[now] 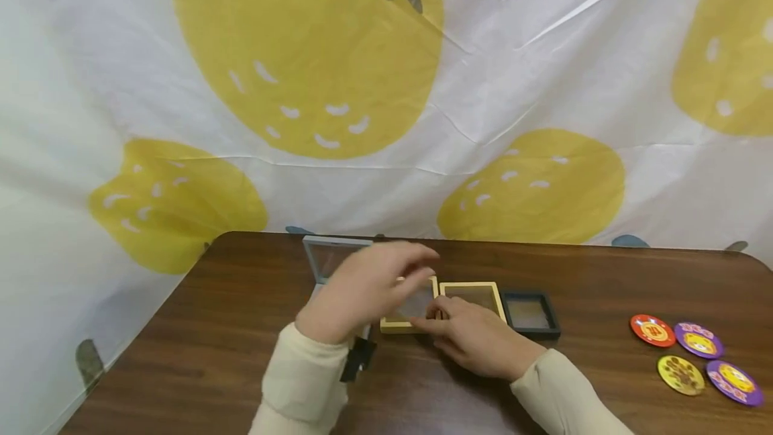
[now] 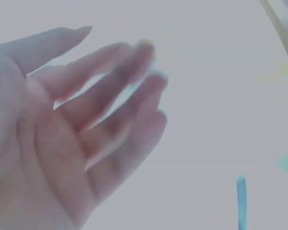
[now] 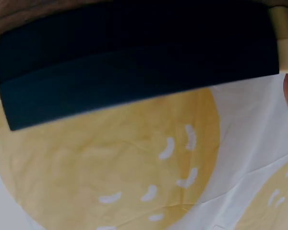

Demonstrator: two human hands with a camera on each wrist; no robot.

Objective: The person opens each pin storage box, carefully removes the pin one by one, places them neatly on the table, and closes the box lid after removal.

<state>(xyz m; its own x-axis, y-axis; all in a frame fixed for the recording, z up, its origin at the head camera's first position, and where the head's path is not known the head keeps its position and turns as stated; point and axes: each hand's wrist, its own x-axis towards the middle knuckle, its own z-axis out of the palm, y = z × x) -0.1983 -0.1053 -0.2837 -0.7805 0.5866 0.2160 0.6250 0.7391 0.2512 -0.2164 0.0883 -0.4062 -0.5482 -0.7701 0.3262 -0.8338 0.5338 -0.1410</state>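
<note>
My left hand (image 1: pixel 374 284) is raised over the left yellow frame (image 1: pixel 392 327), palm turned inward, fingers loosely spread and holding nothing. The left wrist view shows the same hand (image 2: pixel 81 120) with relaxed fingers against a washed-out background. With thumb and bent fingers, my right hand (image 1: pixel 477 337) grips the near right corner of that left yellow frame. A second yellow frame (image 1: pixel 468 285) with a clear pane lies just behind the right hand, partly covered by it. Left of them, a pale grey-blue frame (image 1: pixel 332 257) stands with its lid raised; my left hand hides its lower part.
A dark navy frame (image 1: pixel 552 317) lies right of the yellow ones; its side (image 3: pixel 134 72) fills the top of the right wrist view. Several round badges lie at the right: red (image 1: pixel 652 331), yellow (image 1: pixel 680 374), purple (image 1: pixel 735 382). A lemon-print cloth (image 1: pixel 483 86) hangs behind the wooden table (image 1: pixel 211 354).
</note>
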